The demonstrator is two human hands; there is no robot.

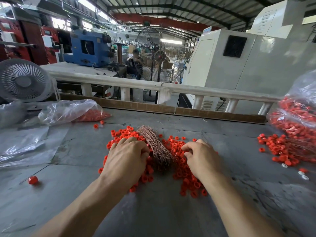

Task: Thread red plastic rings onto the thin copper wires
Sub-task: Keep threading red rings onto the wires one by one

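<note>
— On the counter (71, 182), how far along does the threading look?

— Some is done, I'd judge. At the far right a heap (282, 147) of rings with thin wires sticking out lies just beside a bag (295, 117) holding more of the same. Those look finished.

— And what's left?

— Plenty. A big pile of loose rings (177, 147) sits in the middle, with a bundle of wires (153, 142) lying across it, fanned at the far end. Another bag of rings (73, 112) waits at the far left, and one stray ring (33, 180) lies near left.

— What are the hands doing?

— The left hand (127, 159) rests on the pile with fingers curled against the bundle's left side; whether it grips wires I cannot tell. The right hand (199, 156) has its fingers curled down into the rings, just right of the bundle; a pinch isn't visible.

— How do the parts look?

— Rings are small, bright red and short like collars. Wires are fine, coppery and slightly kinked.
</note>
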